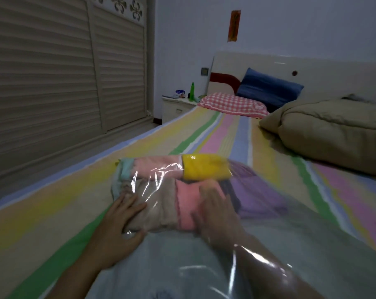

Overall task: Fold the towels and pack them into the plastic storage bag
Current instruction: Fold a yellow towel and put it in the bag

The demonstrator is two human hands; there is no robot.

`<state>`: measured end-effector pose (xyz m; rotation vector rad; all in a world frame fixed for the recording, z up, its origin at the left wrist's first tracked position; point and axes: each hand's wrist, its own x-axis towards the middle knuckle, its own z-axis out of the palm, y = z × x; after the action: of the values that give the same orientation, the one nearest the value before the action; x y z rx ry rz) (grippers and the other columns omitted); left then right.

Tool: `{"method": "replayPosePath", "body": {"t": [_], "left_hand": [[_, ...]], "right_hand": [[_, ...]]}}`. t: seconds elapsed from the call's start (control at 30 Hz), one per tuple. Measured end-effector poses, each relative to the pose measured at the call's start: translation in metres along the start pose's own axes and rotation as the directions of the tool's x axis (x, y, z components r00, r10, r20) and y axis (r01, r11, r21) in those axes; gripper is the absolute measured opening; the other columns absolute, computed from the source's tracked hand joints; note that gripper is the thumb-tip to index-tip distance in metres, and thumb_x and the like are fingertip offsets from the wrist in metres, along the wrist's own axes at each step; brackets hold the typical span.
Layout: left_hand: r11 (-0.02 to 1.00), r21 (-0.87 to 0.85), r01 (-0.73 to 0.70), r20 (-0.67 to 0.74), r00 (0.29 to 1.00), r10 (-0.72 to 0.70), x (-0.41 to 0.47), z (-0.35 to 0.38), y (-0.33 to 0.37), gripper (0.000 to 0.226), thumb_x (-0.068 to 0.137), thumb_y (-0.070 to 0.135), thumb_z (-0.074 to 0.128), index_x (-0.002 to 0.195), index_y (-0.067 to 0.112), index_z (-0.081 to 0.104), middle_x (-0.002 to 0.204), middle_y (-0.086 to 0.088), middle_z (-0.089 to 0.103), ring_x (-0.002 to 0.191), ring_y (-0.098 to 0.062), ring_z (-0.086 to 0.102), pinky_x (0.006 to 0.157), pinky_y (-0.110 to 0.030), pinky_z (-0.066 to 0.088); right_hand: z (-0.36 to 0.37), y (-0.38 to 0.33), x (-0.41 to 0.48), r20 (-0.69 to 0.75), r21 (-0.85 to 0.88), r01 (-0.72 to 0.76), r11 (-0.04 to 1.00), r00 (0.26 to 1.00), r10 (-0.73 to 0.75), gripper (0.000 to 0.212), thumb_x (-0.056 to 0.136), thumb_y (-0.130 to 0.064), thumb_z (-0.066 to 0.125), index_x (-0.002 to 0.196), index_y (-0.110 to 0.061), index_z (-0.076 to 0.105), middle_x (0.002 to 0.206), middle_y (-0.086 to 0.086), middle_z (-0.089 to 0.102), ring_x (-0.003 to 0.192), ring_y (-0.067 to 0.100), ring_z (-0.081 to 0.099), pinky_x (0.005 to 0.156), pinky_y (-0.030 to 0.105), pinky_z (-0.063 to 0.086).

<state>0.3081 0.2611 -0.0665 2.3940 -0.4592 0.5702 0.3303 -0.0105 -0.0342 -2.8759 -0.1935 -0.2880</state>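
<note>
Right forearm runs into the plastic storage bag [290,244] through its near mouth. Right hand [215,203] is inside, blurred, fingers laid out flat on the pink towel [187,212], gripping nothing. Left hand [120,223] is outside, fingers spread and pressing the film over the beige towel [159,203]. Farther in the bag: purple towel [256,190] right, yellow towel [206,167], pale pink towel [156,167], teal towel [124,169]. Bag lies on the striped sheet [53,201]. Beyond: beige quilt [333,130], checked pillow [232,103].
</note>
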Motion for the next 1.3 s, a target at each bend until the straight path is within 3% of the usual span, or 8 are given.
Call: {"method": "replayPosePath", "body": {"t": [0.1, 0.2, 0.4, 0.57, 0.73, 1.0, 1.13, 1.3], "left_hand": [[0.877, 0.481, 0.007, 0.237, 0.962, -0.137, -0.001, -0.016, 0.023, 0.072, 0.079, 0.065, 0.031, 0.139, 0.029, 0.048, 0.15, -0.003, 0.041, 0.14, -0.029, 0.033, 0.109, -0.057, 0.03], [0.743, 0.668, -0.051, 0.415, 0.854, -0.314, 0.008, -0.042, 0.087, 0.046, 0.089, 0.048, 0.039, 0.131, 0.03, 0.049, 0.14, -0.004, 0.048, 0.131, -0.023, 0.044, 0.109, -0.041, 0.032], [0.934, 0.269, -0.234, 0.518, 0.853, 0.064, -0.033, -0.041, 0.308, 0.046, 0.092, 0.045, 0.053, 0.135, 0.029, 0.05, 0.137, 0.003, 0.054, 0.124, -0.016, 0.051, 0.095, -0.021, 0.035], [0.887, -0.248, -0.39, 0.351, 0.817, 0.457, -0.126, 0.027, 0.461, 0.064, 0.082, 0.061, 0.039, 0.137, 0.03, 0.047, 0.145, 0.008, 0.046, 0.133, -0.008, 0.041, 0.11, -0.022, 0.029], [0.846, -0.019, -0.533, 0.478, 0.738, 0.476, -0.161, 0.093, 0.487, 0.07, 0.083, 0.048, 0.037, 0.147, 0.021, 0.034, 0.152, -0.009, 0.036, 0.137, -0.027, 0.039, 0.11, -0.043, 0.036], [0.839, 0.276, -0.469, 0.68, 0.712, 0.174, -0.186, 0.061, 0.481, 0.051, 0.077, 0.031, 0.043, 0.128, 0.027, 0.044, 0.123, 0.005, 0.056, 0.112, -0.02, 0.057, 0.084, -0.029, 0.048], [0.876, 0.147, -0.459, 0.352, 0.852, 0.388, -0.207, 0.061, 0.516, 0.035, 0.078, 0.037, 0.044, 0.104, 0.022, 0.062, 0.106, 0.004, 0.064, 0.088, -0.022, 0.065, 0.066, -0.035, 0.054], [0.825, -0.054, -0.563, 0.432, 0.732, 0.527, -0.221, 0.081, 0.554, 0.039, 0.075, 0.06, 0.052, 0.096, 0.028, 0.061, 0.091, 0.012, 0.063, 0.084, -0.012, 0.06, 0.069, -0.028, 0.048]], "right_hand": [[-0.004, 0.016, -0.088, 0.008, 0.065, 0.061, 0.996, 0.998, -0.061, 0.055, 0.098, -0.044, 0.029, 0.151, -0.027, 0.023, 0.157, -0.009, 0.021, 0.145, 0.016, 0.023, 0.117, 0.032, 0.013], [-0.043, 0.028, -0.186, 0.021, 0.047, 0.132, 0.99, 0.991, -0.133, 0.054, 0.098, -0.044, 0.018, 0.139, -0.024, 0.046, 0.142, -0.006, 0.051, 0.131, 0.013, 0.047, 0.105, 0.029, 0.041], [-0.138, 0.073, -0.339, 0.029, 0.19, 0.261, 0.946, 0.962, -0.272, 0.059, 0.1, -0.052, 0.022, 0.148, -0.019, 0.031, 0.156, -0.005, 0.026, 0.143, 0.012, 0.025, 0.116, 0.017, 0.014], [-0.194, 0.142, -0.435, -0.044, 0.284, 0.18, 0.942, 0.984, -0.175, 0.032, 0.086, -0.032, 0.049, 0.114, -0.034, 0.064, 0.11, -0.018, 0.067, 0.101, -0.006, 0.06, 0.082, 0.013, 0.046], [-0.233, 0.222, -0.494, -0.166, 0.264, 0.067, 0.962, 0.986, -0.024, 0.011, 0.086, -0.034, 0.06, 0.093, -0.032, 0.068, 0.095, -0.023, 0.064, 0.09, -0.004, 0.06, 0.078, 0.018, 0.048], [-0.245, 0.283, -0.544, -0.033, 0.179, 0.058, 0.982, 0.998, -0.052, 0.029, 0.079, -0.053, 0.064, 0.103, -0.037, 0.067, 0.122, -0.027, 0.055, 0.115, -0.01, 0.049, 0.089, 0.009, 0.04], [-0.244, 0.281, -0.54, -0.149, 0.143, 0.09, 0.986, 0.986, -0.068, 0.018, 0.081, -0.039, 0.064, 0.092, -0.028, 0.073, 0.11, -0.016, 0.069, 0.107, -0.003, 0.06, 0.085, 0.019, 0.05], [-0.241, 0.277, -0.538, -0.263, 0.11, 0.046, 0.993, 0.965, -0.016, 0.03, 0.092, -0.04, 0.045, 0.092, -0.024, 0.071, 0.091, -0.011, 0.073, 0.08, 0.008, 0.068, 0.065, 0.028, 0.055]]}}
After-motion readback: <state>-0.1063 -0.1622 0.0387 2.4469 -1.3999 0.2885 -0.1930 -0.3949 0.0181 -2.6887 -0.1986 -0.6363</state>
